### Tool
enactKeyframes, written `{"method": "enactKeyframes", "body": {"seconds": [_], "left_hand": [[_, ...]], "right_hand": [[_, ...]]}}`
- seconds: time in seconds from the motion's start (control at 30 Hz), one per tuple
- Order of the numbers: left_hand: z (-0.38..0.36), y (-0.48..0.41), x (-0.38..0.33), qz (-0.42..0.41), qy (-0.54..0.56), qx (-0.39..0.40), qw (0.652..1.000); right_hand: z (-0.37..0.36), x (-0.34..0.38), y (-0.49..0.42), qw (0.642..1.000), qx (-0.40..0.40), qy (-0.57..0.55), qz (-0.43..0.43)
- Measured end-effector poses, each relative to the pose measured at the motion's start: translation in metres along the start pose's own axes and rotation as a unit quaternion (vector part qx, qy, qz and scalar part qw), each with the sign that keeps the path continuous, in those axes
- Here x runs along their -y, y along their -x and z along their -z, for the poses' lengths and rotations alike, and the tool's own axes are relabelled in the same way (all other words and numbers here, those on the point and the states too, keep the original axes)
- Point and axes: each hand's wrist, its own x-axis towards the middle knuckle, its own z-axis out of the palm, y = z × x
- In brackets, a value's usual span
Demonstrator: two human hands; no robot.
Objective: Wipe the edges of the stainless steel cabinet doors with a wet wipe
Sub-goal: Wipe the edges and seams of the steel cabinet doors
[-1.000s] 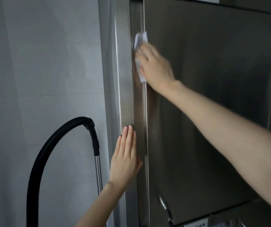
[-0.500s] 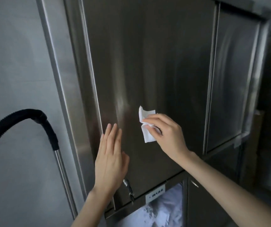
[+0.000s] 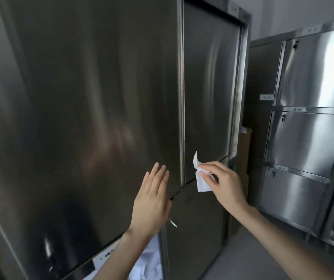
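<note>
A tall stainless steel cabinet fills the left and centre; its wide left door [image 3: 93,110] meets a narrower right door [image 3: 208,93] at a vertical seam [image 3: 181,118]. My right hand [image 3: 224,182] pinches a crumpled white wet wipe [image 3: 199,178] in front of the right door's lower corner, a little to the right of the seam. My left hand [image 3: 152,201] is held flat, fingers together and pointing up, against or just off the lower right part of the left door.
A second steel cabinet [image 3: 307,138] with three stacked compartments stands at the right. A brown cardboard box [image 3: 243,150] sits in the gap between the cabinets. Below the doors are a lower door [image 3: 194,225] and a compartment with white plastic [image 3: 148,261].
My view has swung right, and the vacuum hose has left the frame. My right hand with the wipe went from the left door's left edge down and across to the seam. My left hand followed rightward.
</note>
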Motion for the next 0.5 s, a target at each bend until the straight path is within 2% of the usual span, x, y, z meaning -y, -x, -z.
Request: {"method": "enactKeyframes", "body": {"seconds": [0.13, 0.3, 0.5], "left_hand": [[-0.042, -0.020, -0.028, -0.004, -0.015, 0.019, 1.000], [-0.076, -0.045, -0.050, 0.051, -0.046, 0.027, 0.997], [-0.092, -0.074, -0.048, 0.066, -0.108, 0.029, 0.991]], "right_hand": [[0.030, -0.058, -0.005, 0.999, 0.036, 0.007, 0.021], [0.052, -0.122, -0.026, 0.997, 0.068, -0.020, 0.022], [0.042, -0.151, -0.055, 0.993, 0.087, -0.068, 0.046]]}}
